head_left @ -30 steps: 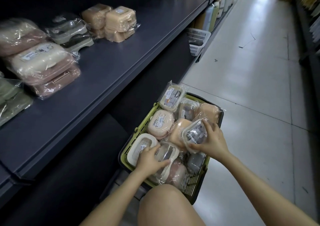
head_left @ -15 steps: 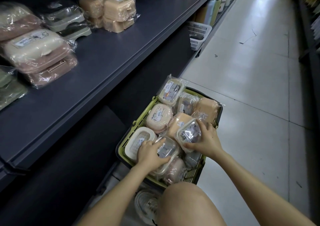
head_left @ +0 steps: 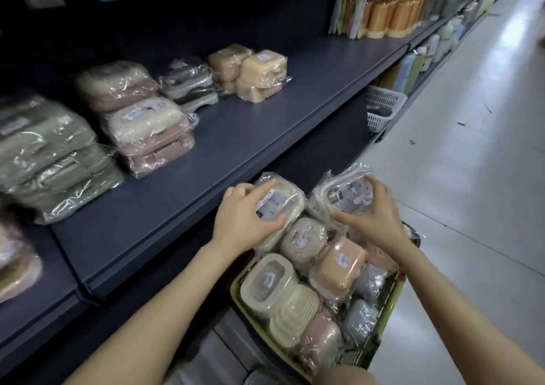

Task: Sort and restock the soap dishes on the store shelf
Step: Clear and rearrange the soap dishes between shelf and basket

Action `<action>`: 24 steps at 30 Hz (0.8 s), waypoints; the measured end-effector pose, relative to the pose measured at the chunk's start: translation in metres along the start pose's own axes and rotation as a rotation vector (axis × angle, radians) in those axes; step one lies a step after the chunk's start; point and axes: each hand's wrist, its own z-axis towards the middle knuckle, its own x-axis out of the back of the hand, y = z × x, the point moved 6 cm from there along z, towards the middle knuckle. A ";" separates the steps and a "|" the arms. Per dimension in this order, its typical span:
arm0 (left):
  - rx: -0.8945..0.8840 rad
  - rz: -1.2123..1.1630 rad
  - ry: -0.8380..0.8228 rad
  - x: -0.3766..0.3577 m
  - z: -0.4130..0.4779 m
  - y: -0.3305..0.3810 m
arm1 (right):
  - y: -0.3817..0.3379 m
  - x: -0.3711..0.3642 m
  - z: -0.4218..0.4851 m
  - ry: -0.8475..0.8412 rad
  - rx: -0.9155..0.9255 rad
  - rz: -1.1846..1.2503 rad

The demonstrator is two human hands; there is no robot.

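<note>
Head view: at a store aisle, I hold two wrapped soap dishes over a green basket (head_left: pixel 396 293), beside a dark shelf (head_left: pixel 236 136) on the left.
Left hand: my left hand (head_left: pixel 244 222) grasps the flat soap dish (head_left: pixel 283 204), fingers over its far rim and thumb on the near edge. It sits above the basket's far left corner, just below the shelf's front lip.
Right hand: my right hand (head_left: pixel 374 216) grasps the tilted soap dish (head_left: pixel 342 196), fingers curled over the top and thumb underneath. It is raised over the basket's far end, just right of the other dish.
Handling: these look light, with a stiff plastic shell under loose, slick film. The wrap would likely slide and crinkle, so I would hold across the rim, not by the film. The clear lids may flex if squeezed.
Basket: more wrapped dishes lie packed in it, cream, tan, pink and grey.
Shelf: the stock stands sorted by colour. A green stack (head_left: pixel 50 154) is nearest on the left, then a pink-and-cream stack (head_left: pixel 147 131), with a tan stack (head_left: pixel 259 75) farther along. Bare shelf shows right of the tan stack, a likely landing spot.
Labels: white stickers sit on the lids and wrappers. The print is too blurred to read, and no brand can be made out.
</note>
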 end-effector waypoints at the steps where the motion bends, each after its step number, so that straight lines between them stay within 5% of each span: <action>1: -0.005 0.009 0.063 0.018 0.009 0.003 | -0.014 0.005 0.011 0.017 0.024 0.019; 9: -0.028 0.155 0.202 0.104 0.036 0.006 | -0.127 0.011 0.087 0.095 0.200 0.066; 17: 0.111 0.386 0.021 0.124 0.048 -0.045 | -0.204 -0.069 0.134 -0.167 0.290 -0.188; 24: 0.133 0.344 0.030 0.117 0.048 -0.073 | -0.238 -0.106 0.153 -0.248 0.318 -0.192</action>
